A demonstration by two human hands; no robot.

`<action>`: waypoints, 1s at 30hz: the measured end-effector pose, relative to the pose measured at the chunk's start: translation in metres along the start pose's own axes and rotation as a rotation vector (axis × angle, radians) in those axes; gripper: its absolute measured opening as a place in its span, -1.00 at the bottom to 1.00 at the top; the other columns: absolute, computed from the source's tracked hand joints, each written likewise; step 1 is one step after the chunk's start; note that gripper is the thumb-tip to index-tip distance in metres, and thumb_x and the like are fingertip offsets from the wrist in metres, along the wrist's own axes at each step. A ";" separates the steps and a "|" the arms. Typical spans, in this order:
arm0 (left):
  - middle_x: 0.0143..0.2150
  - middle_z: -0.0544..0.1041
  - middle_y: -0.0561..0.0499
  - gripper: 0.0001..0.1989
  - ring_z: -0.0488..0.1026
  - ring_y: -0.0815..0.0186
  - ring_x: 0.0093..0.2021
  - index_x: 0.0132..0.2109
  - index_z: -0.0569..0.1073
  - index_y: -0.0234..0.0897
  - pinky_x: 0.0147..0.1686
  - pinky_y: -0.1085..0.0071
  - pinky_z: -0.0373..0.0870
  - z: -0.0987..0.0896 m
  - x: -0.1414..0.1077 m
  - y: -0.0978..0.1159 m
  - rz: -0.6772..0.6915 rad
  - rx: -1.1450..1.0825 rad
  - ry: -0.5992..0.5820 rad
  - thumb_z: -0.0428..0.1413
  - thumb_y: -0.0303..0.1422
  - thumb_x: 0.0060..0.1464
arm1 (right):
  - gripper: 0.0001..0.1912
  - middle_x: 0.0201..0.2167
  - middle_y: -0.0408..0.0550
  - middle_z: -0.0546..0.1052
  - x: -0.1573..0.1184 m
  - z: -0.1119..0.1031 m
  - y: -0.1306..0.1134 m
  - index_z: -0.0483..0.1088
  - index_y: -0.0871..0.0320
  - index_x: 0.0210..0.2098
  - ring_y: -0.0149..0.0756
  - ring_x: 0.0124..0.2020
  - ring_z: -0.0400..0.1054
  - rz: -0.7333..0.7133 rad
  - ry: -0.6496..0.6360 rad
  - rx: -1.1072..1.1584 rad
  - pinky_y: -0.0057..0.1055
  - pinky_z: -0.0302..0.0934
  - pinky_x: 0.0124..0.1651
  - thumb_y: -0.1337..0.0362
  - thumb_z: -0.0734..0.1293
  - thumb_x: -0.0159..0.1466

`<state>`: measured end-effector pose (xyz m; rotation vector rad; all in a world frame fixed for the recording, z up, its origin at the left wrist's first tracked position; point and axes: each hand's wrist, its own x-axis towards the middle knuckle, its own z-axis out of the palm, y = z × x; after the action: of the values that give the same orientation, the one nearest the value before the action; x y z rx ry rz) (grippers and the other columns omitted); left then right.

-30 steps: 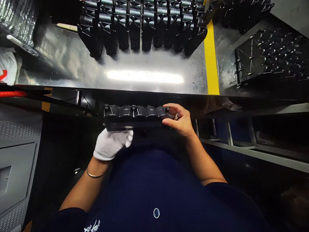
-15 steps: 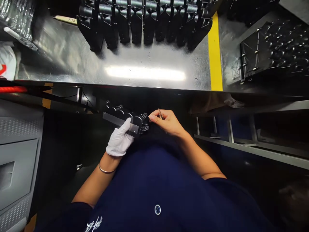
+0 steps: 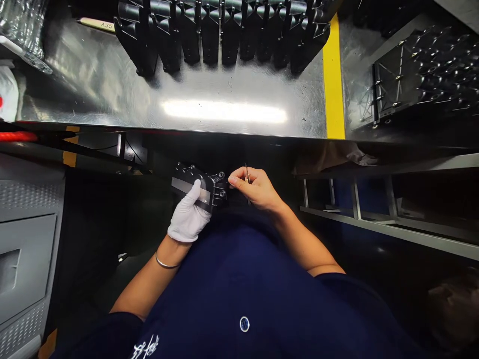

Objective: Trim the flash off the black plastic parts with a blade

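Note:
In a white glove, my left hand (image 3: 190,217) grips a black moulded part (image 3: 206,182) that has round lugs on its right end and a flat grey strip along its near face. The thumb lies over the strip. Just right of the lugs is my bare right hand (image 3: 256,188), its thumb and forefinger pinched together; whatever lies between those fingertips is too small to make out. A thin tool (image 3: 247,174) stands up between the fingers of that same hand, held in it.
Several black parts (image 3: 230,37) stand in a row on the metal table (image 3: 224,89). A yellow stripe (image 3: 334,80) crosses it. More black parts (image 3: 445,70) lie at right. A marked stick (image 3: 98,24) is at left, a grey cabinet (image 3: 28,254) at lower left, a metal rack (image 3: 392,232) at right.
The black part in my left hand has turned, its left end swinging inward to the right. My right hand has shifted slightly left, and the thin tool in it is more upright.

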<state>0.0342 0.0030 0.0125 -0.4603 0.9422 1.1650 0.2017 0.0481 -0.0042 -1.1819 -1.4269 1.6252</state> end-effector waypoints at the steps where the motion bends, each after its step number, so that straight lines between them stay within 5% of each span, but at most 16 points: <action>1: -0.20 0.69 -0.01 -0.61 0.63 0.41 -0.17 0.20 0.44 -0.27 -0.08 0.57 0.53 0.000 0.000 0.001 -0.002 -0.001 -0.007 -0.16 -0.44 0.39 | -0.54 -0.55 -0.18 0.41 0.000 0.003 0.003 0.41 0.19 -0.45 -0.49 -0.53 0.15 -0.014 0.009 0.004 -0.48 0.07 -0.45 -0.13 0.38 0.16; 5: -0.29 0.68 0.09 -0.63 0.62 0.44 -0.15 0.09 0.53 -0.14 -0.05 0.60 0.49 -0.007 0.002 0.010 0.111 0.014 -0.014 -0.12 -0.46 0.37 | -0.61 -0.57 -0.20 0.33 0.002 0.010 0.017 0.36 0.16 -0.44 -0.46 -0.53 0.15 -0.120 0.146 -0.254 -0.46 0.07 -0.43 -0.05 0.31 0.26; 9: -0.44 0.61 0.17 -0.84 0.62 0.46 -0.29 -0.24 0.60 -0.15 -0.11 0.64 0.50 -0.024 0.000 0.022 0.201 0.174 -0.064 0.17 -0.51 0.13 | -0.76 -0.39 -0.09 0.49 0.007 0.002 0.019 0.39 0.15 -0.27 -0.38 -0.41 0.32 -0.195 0.136 -0.632 -0.44 0.11 -0.33 0.10 0.24 0.36; 12: -0.44 0.61 0.14 -0.80 0.61 0.37 -0.36 -0.37 0.57 -0.22 -0.19 0.55 0.57 -0.033 -0.005 0.026 0.206 0.342 -0.210 0.38 -0.50 -0.21 | -0.72 -0.28 -0.03 0.54 0.007 -0.009 0.002 0.38 0.17 -0.16 -0.38 -0.31 0.40 -0.392 -0.031 -0.646 -0.47 0.18 -0.26 0.15 0.14 0.43; 16: -0.30 0.67 0.01 -0.61 0.64 0.20 -0.32 -0.28 0.59 -0.25 -0.21 0.35 0.62 -0.033 -0.010 0.025 0.168 0.488 -0.289 0.46 -0.39 -0.37 | -0.52 -0.44 -0.12 0.49 0.001 -0.014 -0.027 0.40 0.19 -0.29 -0.45 -0.46 0.33 -0.613 -0.325 -0.646 -0.51 0.09 -0.40 -0.11 0.17 0.38; 20: -0.37 0.65 0.02 -0.63 0.63 0.20 -0.35 -0.25 0.59 -0.25 -0.19 0.32 0.62 -0.028 -0.010 0.017 0.151 0.467 -0.301 0.44 -0.40 -0.33 | -0.43 -0.59 -0.17 0.37 -0.002 -0.012 -0.032 0.33 0.18 -0.51 -0.46 -0.53 0.23 -0.732 -0.377 -0.729 -0.48 -0.02 -0.46 -0.20 0.22 0.30; 27: -0.33 0.65 0.04 -0.91 0.61 0.37 -0.35 -0.37 0.53 -0.30 -0.26 0.54 0.57 -0.019 -0.008 0.004 0.143 0.266 -0.157 0.25 -0.55 -0.03 | -0.45 -0.66 -0.22 0.20 0.002 -0.010 -0.019 0.21 0.15 -0.61 -0.47 -0.58 0.07 -0.887 -0.097 -0.831 -0.42 -0.14 -0.49 -0.08 0.21 0.37; 30: -0.31 0.66 0.01 -0.87 0.62 0.35 -0.30 -0.31 0.56 -0.30 -0.19 0.49 0.58 -0.012 -0.012 0.001 0.095 0.204 -0.145 0.12 -0.54 0.13 | -0.47 -0.63 -0.21 0.21 0.003 -0.009 -0.019 0.26 0.15 -0.55 -0.45 -0.56 0.08 -0.880 -0.010 -0.874 -0.44 -0.07 -0.46 -0.11 0.19 0.37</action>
<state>0.0270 -0.0125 0.0156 -0.1665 0.9524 1.1572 0.2070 0.0573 0.0140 -0.7187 -2.3105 0.3855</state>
